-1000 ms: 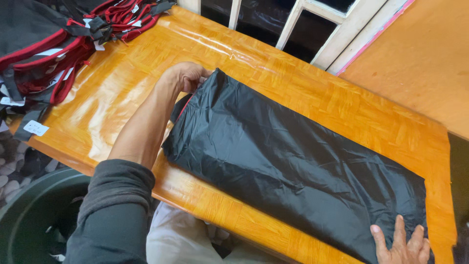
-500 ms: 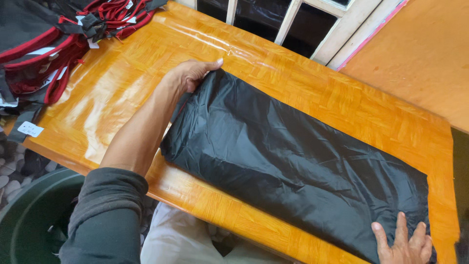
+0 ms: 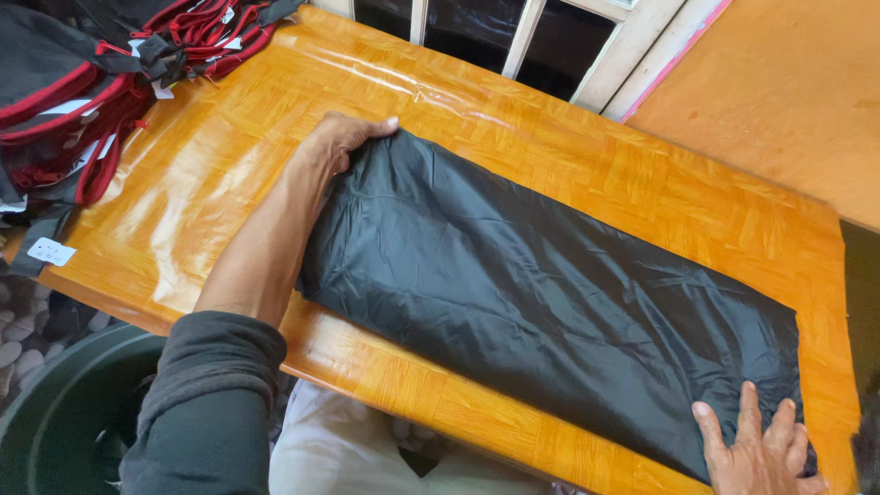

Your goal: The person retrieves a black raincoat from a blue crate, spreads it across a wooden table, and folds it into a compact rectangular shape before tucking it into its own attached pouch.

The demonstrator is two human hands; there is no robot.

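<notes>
A long piece of black fabric (image 3: 550,302) lies folded flat across the glossy orange wooden table (image 3: 642,192), running from near its far-left part to its near-right corner. It looks thin, light, soft and somewhat slick, likely to slide and wrinkle; the ends and folded edges seem the best places to hold it. The left hand (image 3: 344,137) curls its fingers over the fabric's far-left end, gripping it. The right hand (image 3: 756,449) presses the near-right end flat with fingers spread. Red-and-black bags (image 3: 82,92) are heaped on the table's left end. A dark green bin (image 3: 55,422) stands below; its contents cannot be told.
</notes>
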